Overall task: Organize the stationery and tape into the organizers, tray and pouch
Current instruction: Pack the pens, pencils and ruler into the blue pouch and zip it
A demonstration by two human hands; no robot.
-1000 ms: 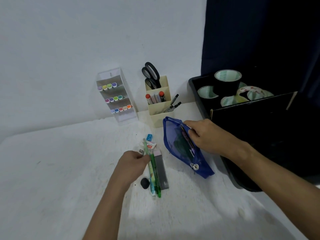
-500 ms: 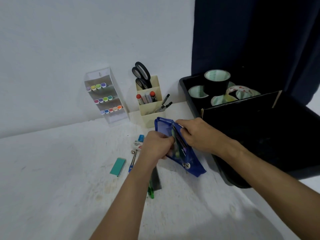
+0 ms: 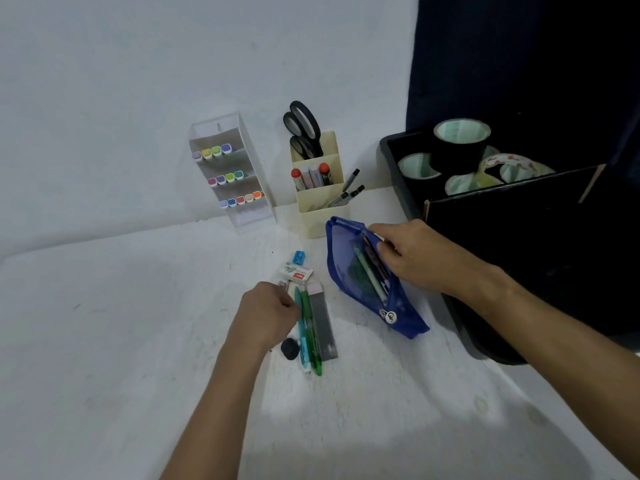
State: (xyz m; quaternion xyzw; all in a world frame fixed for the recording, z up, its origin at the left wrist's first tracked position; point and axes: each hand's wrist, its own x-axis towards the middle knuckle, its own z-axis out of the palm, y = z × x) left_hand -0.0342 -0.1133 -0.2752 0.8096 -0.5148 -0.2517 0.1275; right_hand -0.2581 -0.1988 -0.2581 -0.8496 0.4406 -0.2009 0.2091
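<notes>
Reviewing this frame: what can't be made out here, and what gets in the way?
- Head view: what the left hand pinches, if anything; its curled fingers cover the spot beside the teal pen.
- Deeper contents of the blue mesh pouch; the right hand and dark mesh hide them.
- Print on the small white box: too small.
- Near part of the black tray; a dark board blocks it.
</notes>
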